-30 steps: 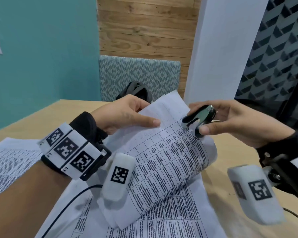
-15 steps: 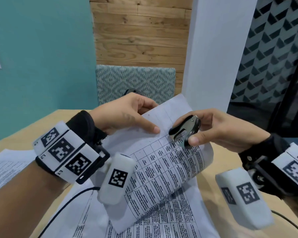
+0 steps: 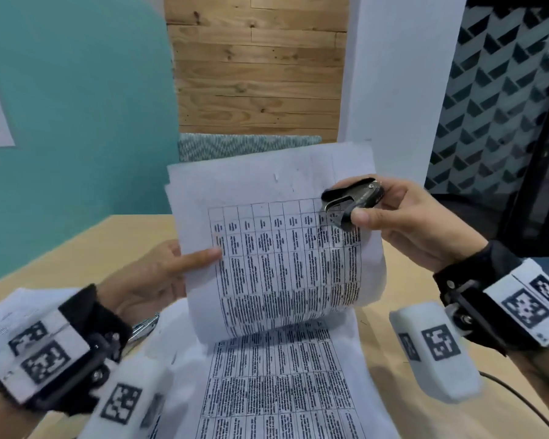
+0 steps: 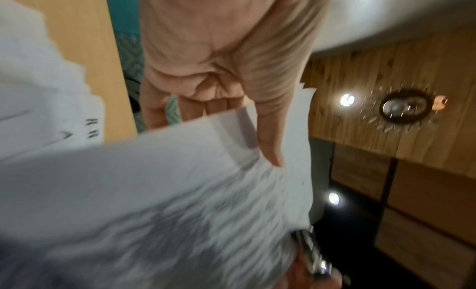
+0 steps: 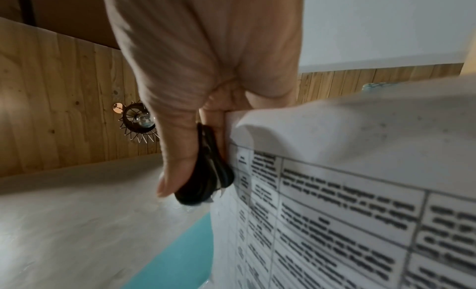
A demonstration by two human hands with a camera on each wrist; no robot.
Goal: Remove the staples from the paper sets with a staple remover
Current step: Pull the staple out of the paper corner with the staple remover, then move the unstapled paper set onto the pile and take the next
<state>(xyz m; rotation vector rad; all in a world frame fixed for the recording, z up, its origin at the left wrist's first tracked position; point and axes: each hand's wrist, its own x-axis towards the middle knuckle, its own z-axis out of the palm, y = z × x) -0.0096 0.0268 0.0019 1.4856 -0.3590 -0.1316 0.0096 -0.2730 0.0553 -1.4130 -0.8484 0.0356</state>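
A set of white printed sheets [image 3: 276,255] stands lifted and curled above the wooden table, its table-print facing me. My left hand [image 3: 159,277] pinches the set's left edge, thumb on the front and fingers behind; the left wrist view shows the thumb [image 4: 270,142] pressed on the paper set [image 4: 180,191]. My right hand [image 3: 393,223] grips a black staple remover [image 3: 352,201] at the set's upper right corner, its metal claws against the page. In the right wrist view the staple remover [image 5: 206,171] sits between thumb and fingers beside the paper set [image 5: 335,191].
More printed sheets [image 3: 267,391] lie flat on the wooden table [image 3: 76,248] under the lifted set, and another stack [image 3: 4,315] lies at the left. A patterned chair back [image 3: 235,145] and a white pillar [image 3: 393,74] stand beyond the table.
The paper set has been raised more upright. My left hand slid from the top edge down to the left edge. My right hand with the remover shifted to the upper right corner.
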